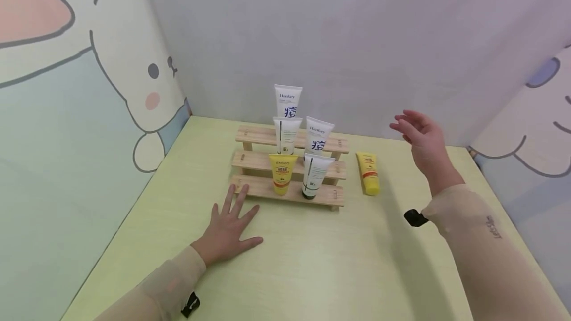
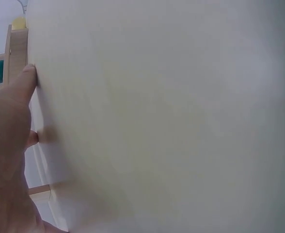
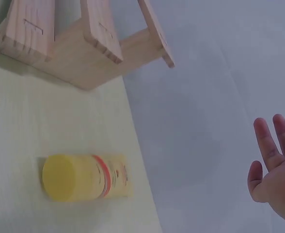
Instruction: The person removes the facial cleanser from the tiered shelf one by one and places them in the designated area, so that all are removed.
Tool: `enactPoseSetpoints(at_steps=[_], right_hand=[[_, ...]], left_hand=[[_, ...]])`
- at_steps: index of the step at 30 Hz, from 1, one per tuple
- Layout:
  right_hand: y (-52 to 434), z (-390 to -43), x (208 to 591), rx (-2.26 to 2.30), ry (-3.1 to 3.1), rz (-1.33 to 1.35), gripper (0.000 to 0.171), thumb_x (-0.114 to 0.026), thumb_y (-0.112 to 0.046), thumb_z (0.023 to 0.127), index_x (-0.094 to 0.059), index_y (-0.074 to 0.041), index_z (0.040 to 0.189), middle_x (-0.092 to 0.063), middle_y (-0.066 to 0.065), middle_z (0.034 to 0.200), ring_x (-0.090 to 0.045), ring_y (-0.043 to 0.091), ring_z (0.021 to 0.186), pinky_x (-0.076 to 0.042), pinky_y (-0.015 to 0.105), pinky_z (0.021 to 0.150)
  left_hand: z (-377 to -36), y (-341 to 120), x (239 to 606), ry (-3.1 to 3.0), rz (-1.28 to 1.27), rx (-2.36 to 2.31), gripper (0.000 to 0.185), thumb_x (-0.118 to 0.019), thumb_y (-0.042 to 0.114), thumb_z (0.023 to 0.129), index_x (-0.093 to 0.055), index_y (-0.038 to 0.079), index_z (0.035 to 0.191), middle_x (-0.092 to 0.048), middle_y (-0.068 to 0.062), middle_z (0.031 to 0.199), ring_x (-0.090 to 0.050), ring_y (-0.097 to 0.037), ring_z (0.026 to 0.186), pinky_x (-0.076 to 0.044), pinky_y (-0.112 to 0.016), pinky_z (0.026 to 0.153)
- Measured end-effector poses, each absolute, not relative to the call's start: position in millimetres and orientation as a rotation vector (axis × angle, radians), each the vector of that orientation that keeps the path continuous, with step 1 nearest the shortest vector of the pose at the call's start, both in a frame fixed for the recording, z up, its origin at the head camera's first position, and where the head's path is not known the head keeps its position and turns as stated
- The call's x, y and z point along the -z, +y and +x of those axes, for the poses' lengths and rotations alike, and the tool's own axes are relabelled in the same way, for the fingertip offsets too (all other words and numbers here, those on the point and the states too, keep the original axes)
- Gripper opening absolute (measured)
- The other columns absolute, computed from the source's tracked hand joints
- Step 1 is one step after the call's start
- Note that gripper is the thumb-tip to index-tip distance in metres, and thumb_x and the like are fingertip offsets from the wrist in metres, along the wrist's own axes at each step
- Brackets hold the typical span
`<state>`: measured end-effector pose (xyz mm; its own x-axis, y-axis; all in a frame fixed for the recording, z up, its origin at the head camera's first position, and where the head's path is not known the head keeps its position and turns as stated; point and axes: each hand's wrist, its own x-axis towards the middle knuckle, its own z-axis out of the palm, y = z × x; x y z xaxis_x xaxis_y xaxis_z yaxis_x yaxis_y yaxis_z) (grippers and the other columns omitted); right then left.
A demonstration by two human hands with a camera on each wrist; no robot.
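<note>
right hand point(image 1: 421, 140) released, raised above the lying yellow tube point(image 1: 368, 172) at 3 o'clock of the stepped rack point(image 1: 290, 189), apparently approaching it; left hand point(image 1: 229, 227) flat on worktop point(image 1: 312, 261).

Pale yellow-green bench point(image 1: 312, 271) set in a corner. Far wall point(image 1: 357, 38) plain lilac-grey. Left wall point(image 1: 67, 113) carries a cartoon rabbit mural; right wall point(image 1: 535, 128) shows another cartoon figure. Lighting even, soft.

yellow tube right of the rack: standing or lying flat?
Lying flat. The yellow tube rests lengthwise on the table beside the wooden rack, apart from both hands.
</note>
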<state>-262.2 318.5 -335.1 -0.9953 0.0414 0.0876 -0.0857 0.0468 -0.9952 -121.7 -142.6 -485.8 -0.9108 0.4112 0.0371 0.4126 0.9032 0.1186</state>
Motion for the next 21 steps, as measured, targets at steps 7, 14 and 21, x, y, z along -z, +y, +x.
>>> enactPoseSetpoints(at_steps=[7, 14, 21], right_hand=[[265, -278, 309, -1.96, -2.405, 0.172, 0.058, -0.065, -0.035, 0.092, -0.044, -0.016, 0.143, -0.059, -0.007, 0.125, -0.062, 0.008, 0.114, -0.025, 0.043, 0.118], [207, -291, 278, -1.644, -2.701, 0.309, 0.059, -0.061, -0.047, 0.093, -0.044, -0.024, 0.145, -0.055, 0.001, 0.14, -0.052, 0.018, 0.13, -0.028, 0.048, 0.118], [162, -306, 259, -1.521, -2.809, 0.415, 0.057, -0.063, -0.045, 0.092, -0.047, -0.024, 0.142, -0.057, 0.0, 0.138, -0.054, 0.018, 0.127, -0.04, 0.04, 0.112]], left_hand=[[-122, -143, 485, -3.048, -0.662, 0.201, 0.081, -0.052, 0.075, 0.083, -0.045, 0.026, 0.147, 0.004, -0.011, 0.166, 0.008, -0.043, 0.151, -0.029, -0.079, 0.098], [-122, -143, 484, -3.041, -0.667, 0.188, 0.08, -0.053, 0.074, 0.083, -0.046, 0.025, 0.146, 0.002, -0.012, 0.166, 0.005, -0.044, 0.151, -0.03, -0.079, 0.097], [-122, -143, 482, -3.063, -0.675, 0.199, 0.077, -0.054, 0.072, 0.084, -0.047, 0.025, 0.145, 0.001, -0.012, 0.166, 0.005, -0.045, 0.151, -0.03, -0.079, 0.097]])
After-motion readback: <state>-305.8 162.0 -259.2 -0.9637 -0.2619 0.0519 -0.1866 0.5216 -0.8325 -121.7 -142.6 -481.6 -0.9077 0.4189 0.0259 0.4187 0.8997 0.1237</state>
